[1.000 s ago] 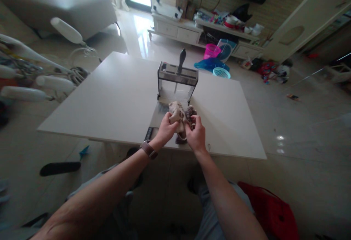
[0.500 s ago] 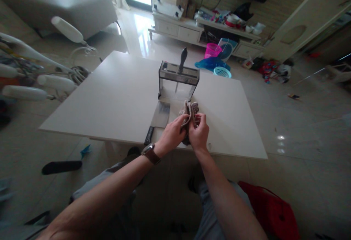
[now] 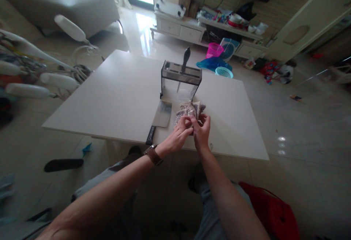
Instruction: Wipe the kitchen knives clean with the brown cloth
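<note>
A crumpled, patterned brownish cloth (image 3: 187, 109) lies near the front edge of the white table (image 3: 123, 90). My left hand (image 3: 179, 133) is closed on its near side, fingertips pinching the fabric. Beside it, my right hand (image 3: 202, 129) grips the cloth too, with thumb and fingers meeting close to the left fingertips. A cleaver (image 3: 163, 114) with a black handle lies flat left of the cloth. Behind them stands a knife block (image 3: 181, 79) with clear sides and a dark frame, a black-handled knife upright in it.
Past the table are a pink basket (image 3: 214, 50), a light blue basket (image 3: 224, 72) and a white cabinet (image 3: 189, 34) bearing clutter. White padded chair parts (image 3: 70, 28) stand at the left. A red bag (image 3: 270, 210) is at the lower right.
The cloth, earlier folded upright between my hands, is now lower and more spread out. My fingertips have come together at its near side. The view has shifted slightly.
</note>
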`<state>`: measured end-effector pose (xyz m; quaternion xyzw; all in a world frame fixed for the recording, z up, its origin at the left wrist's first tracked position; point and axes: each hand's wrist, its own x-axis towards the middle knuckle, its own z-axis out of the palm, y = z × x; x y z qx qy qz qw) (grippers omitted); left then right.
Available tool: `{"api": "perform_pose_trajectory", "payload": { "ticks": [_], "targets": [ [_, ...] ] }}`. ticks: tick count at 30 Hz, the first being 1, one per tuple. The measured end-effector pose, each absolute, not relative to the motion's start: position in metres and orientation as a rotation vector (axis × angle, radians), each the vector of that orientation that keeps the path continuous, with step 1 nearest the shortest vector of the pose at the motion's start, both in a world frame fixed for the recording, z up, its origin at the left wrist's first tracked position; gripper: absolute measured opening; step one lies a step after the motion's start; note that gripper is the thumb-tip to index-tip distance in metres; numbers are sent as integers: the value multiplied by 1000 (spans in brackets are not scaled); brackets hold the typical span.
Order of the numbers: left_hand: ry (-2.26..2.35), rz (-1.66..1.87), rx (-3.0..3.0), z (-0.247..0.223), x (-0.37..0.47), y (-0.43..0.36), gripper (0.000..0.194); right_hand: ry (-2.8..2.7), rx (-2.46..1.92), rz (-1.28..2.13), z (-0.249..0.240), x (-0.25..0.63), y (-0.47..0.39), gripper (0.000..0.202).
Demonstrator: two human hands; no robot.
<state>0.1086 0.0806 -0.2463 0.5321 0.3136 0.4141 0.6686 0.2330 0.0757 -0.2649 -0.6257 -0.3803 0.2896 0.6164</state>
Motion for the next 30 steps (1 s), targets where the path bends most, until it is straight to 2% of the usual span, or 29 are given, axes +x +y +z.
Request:
{"api": "perform_pose_trajectory", "payload": {
  "ticks": [5, 9, 13, 16, 21, 25, 30],
  "targets": [
    [672, 962, 1156, -249, 111, 79, 14, -734, -1410, 749, -271, 234, 78, 48],
    [779, 1106, 1089, -252, 114, 81, 19, -699, -1395, 754, -277, 237, 80, 42],
    [1065, 1298, 941, -262, 117, 93, 40, -744, -1400, 745, -275, 240, 78, 37],
    [1314, 1227, 675, -272, 118, 104, 57, -819, -1396, 702, -271, 239, 76, 34],
    [1061, 935, 490, -278, 120, 110, 23, -964, -1416, 645, -264, 237, 72, 34],
    [980, 1019, 570, -277, 115, 111, 30, -1167, -1480, 576, -258, 241, 69, 38],
    [1097, 1170, 588, -273, 99, 124, 33, -1279, -1634, 384, -254, 258, 69, 31]
  ]
}}
